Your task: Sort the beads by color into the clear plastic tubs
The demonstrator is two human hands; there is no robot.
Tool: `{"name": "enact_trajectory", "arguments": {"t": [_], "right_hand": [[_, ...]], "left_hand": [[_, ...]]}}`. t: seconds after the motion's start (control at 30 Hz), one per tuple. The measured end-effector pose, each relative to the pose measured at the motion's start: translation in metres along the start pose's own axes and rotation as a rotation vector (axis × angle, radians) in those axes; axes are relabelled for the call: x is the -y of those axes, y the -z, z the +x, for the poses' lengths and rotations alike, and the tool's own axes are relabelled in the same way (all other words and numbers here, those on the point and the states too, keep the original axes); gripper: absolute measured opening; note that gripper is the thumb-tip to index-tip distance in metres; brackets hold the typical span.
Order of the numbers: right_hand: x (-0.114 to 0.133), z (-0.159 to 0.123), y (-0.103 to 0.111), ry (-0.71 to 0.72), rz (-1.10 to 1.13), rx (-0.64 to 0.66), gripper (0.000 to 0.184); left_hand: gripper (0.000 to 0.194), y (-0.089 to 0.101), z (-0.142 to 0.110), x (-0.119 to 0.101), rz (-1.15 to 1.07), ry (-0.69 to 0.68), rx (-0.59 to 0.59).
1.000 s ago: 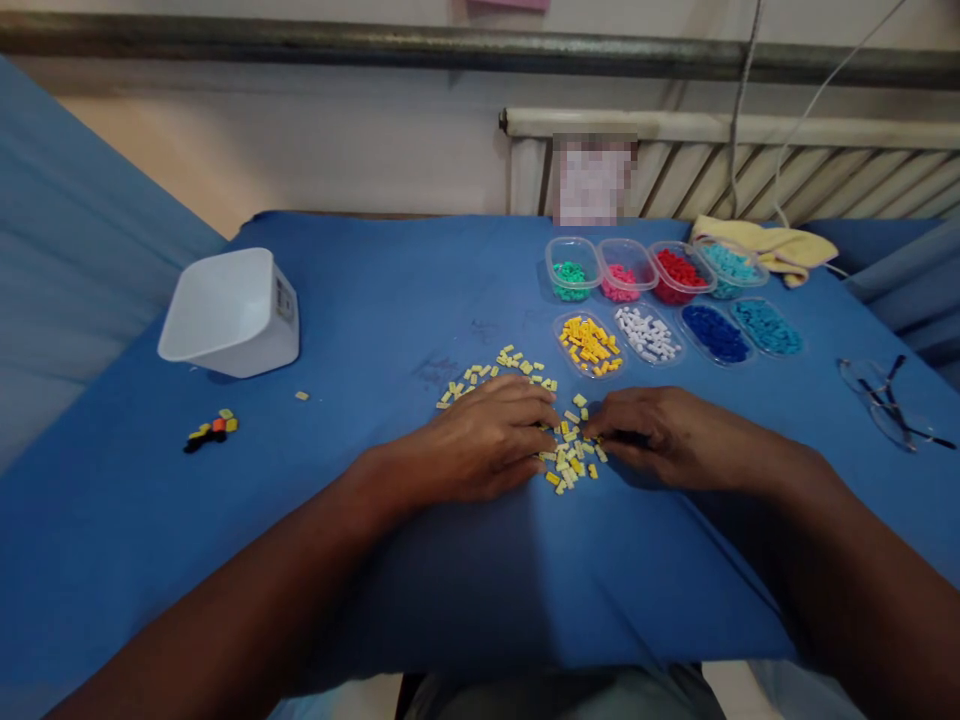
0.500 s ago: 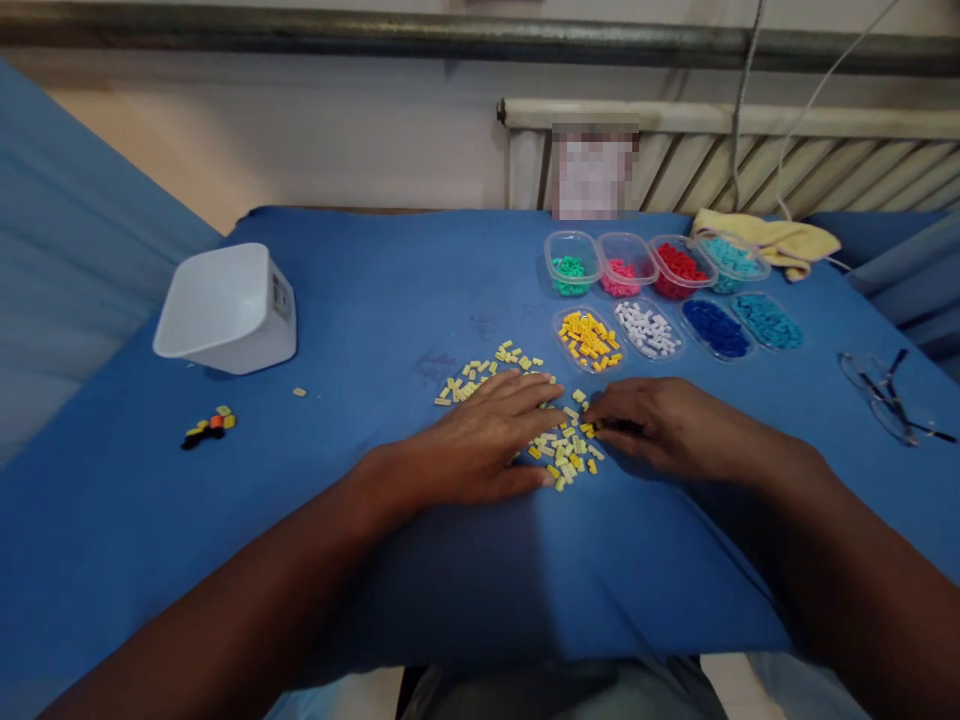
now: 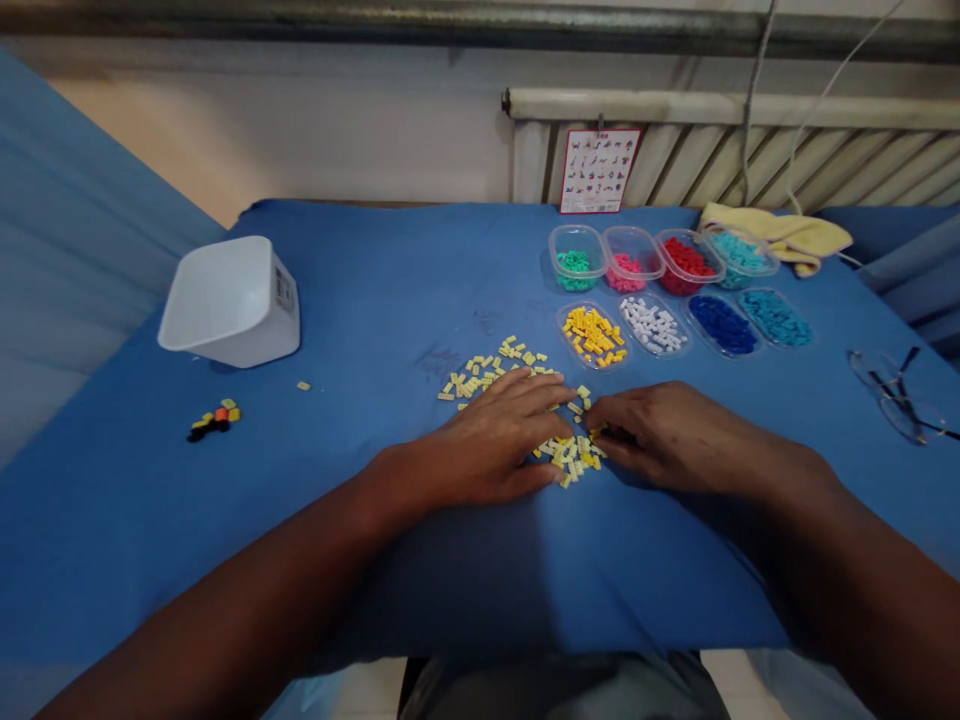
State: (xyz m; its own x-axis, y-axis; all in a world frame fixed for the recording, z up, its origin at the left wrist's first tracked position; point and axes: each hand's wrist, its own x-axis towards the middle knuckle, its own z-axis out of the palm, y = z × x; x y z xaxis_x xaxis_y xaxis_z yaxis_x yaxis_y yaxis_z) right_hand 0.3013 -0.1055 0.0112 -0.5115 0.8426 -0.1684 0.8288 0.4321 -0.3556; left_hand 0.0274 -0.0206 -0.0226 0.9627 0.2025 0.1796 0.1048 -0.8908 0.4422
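My left hand lies flat and open on the yellow bricks mid-worktop; my right hand pinches at them, grip hidden. I'm sorting; next needs one picked cleanly.

A home room, by the look of it; a radiator under a wall pipe; a cloth-covered table.

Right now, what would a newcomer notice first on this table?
Two hands, left hand and right hand, rest palm-down on scattered pale yellow bricks at the middle of the blue table. Behind them to the right sit clear tubs of sorted coloured bricks; a white scale stands far left.
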Motion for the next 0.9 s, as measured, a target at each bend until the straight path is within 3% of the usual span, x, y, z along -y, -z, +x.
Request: {"name": "enact_trajectory", "arguments": {"t": [0.17,0.37,0.6,0.8,0.9], "right_hand": [[0.003,-0.003,0.001,-0.028,-0.012,-0.04,0.015],[0.001,-0.008,-0.002,0.042,0.138,-0.201,0.014],[0.002,-0.007,-0.001,0.115,0.272,-0.303,0.011],[0.02,-0.004,-0.007,0.242,0.407,-0.184,0.011],[0.033,0.001,-0.017,0.323,0.344,-0.102,0.009]], "left_hand": [[0.034,-0.001,-0.001,0.004,-0.017,-0.008,-0.03],[0.022,0.004,0.0,0.007,-0.035,-0.041,-0.04],[0.011,0.009,0.004,0.008,-0.049,-0.083,-0.09],[0.014,0.034,0.001,0.008,-0.077,0.062,-0.147],[0.013,0.046,-0.003,0.008,-0.085,0.125,-0.115]]}}
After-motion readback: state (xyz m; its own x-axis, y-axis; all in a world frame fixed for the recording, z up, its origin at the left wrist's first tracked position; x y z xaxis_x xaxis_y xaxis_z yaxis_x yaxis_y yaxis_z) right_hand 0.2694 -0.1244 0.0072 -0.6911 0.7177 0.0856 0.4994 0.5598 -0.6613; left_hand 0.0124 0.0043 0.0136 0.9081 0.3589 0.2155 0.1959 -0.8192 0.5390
